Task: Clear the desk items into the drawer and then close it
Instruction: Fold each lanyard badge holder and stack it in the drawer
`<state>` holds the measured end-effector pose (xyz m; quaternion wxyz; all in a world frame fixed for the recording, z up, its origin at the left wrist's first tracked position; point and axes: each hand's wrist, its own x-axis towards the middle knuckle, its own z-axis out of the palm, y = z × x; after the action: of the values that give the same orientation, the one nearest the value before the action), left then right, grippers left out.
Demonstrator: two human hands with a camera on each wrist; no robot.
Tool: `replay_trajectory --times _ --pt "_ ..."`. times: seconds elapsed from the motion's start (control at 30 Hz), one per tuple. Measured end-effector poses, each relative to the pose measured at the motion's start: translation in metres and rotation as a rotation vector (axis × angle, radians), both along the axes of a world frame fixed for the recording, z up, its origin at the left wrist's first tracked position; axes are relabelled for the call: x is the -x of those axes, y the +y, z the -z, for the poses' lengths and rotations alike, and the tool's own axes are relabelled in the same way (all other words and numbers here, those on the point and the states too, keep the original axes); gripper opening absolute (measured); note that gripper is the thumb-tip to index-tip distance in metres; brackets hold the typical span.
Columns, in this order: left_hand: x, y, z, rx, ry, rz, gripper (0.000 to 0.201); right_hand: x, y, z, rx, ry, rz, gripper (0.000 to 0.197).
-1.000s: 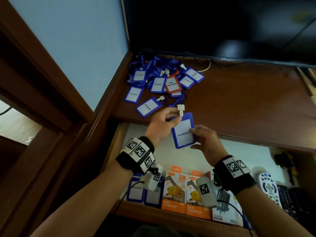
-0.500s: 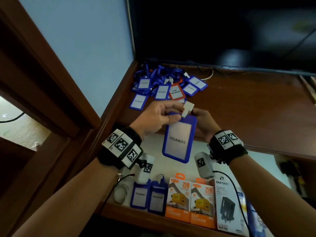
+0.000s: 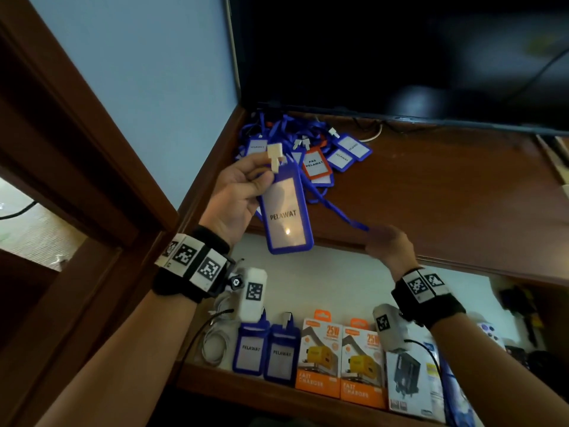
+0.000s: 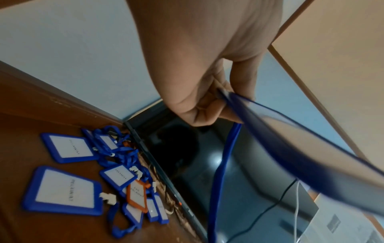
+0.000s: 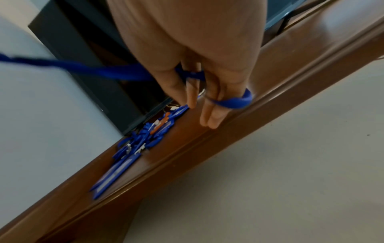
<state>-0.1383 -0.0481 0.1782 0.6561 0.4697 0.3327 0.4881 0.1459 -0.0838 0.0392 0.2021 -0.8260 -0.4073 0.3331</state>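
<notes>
My left hand pinches the top of a blue badge holder marked PELAWAT, held up above the desk edge; the same left hand and blue badge holder show edge-on in the left wrist view. Its blue lanyard runs down to my right hand. The right hand has the lanyard looped round its fingers. A pile of blue badge holders with one orange one lies on the desk at the back left. The drawer stands pulled out below.
The drawer holds two blue badge holders, two orange charger boxes, a white charger box, a coiled white cable and a remote. A dark television screen stands behind the desk. A wooden door frame rises at the left.
My left hand lifted the badge holder up and to the left. My right hand let go of the holder, moved right and down, and now has the lanyard drawn out taut.
</notes>
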Motion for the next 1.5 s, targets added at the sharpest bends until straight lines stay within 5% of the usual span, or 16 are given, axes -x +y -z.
replay_trajectory --times 0.1,0.23,0.33,0.47,0.53,0.7,0.8,1.1,1.2,1.33,1.5 --pt "-0.012 -0.008 0.011 0.058 0.140 0.009 0.027 0.003 -0.015 -0.006 0.022 0.050 -0.087 0.042" --pt "-0.030 -0.019 0.022 0.079 0.308 0.073 0.028 0.028 -0.032 -0.034 -0.258 0.123 -0.037 0.038" --pt "-0.042 -0.028 0.026 0.080 0.396 0.211 0.024 0.052 -0.036 -0.057 -0.473 0.505 0.005 0.026" --pt "-0.051 -0.035 0.029 0.123 0.433 0.310 0.024 0.069 -0.039 -0.074 -0.393 1.031 -0.094 0.052" --pt "-0.050 -0.036 0.032 0.149 0.415 0.282 0.025 0.075 -0.040 -0.078 -0.329 1.117 -0.134 0.061" --pt "-0.044 -0.037 0.043 0.211 0.317 -0.018 0.024 0.082 -0.048 -0.071 -0.248 1.034 -0.163 0.043" --pt "-0.040 -0.036 0.049 0.302 0.257 -0.179 0.021 0.086 -0.053 -0.068 -0.230 0.999 -0.220 0.053" --pt "-0.043 -0.039 0.054 0.342 0.167 -0.295 0.027 0.085 -0.050 -0.068 -0.339 0.838 -0.253 0.023" --pt "-0.033 -0.034 0.058 0.337 0.255 -0.179 0.037 0.076 -0.049 -0.070 -0.326 0.832 -0.264 0.023" --pt "-0.013 -0.019 0.057 0.206 0.537 0.208 0.048 0.066 -0.049 -0.071 -0.229 0.851 -0.303 0.013" --pt "-0.006 -0.015 0.047 0.052 0.840 0.646 0.032 0.066 -0.054 -0.071 -0.108 0.871 -0.365 0.012"
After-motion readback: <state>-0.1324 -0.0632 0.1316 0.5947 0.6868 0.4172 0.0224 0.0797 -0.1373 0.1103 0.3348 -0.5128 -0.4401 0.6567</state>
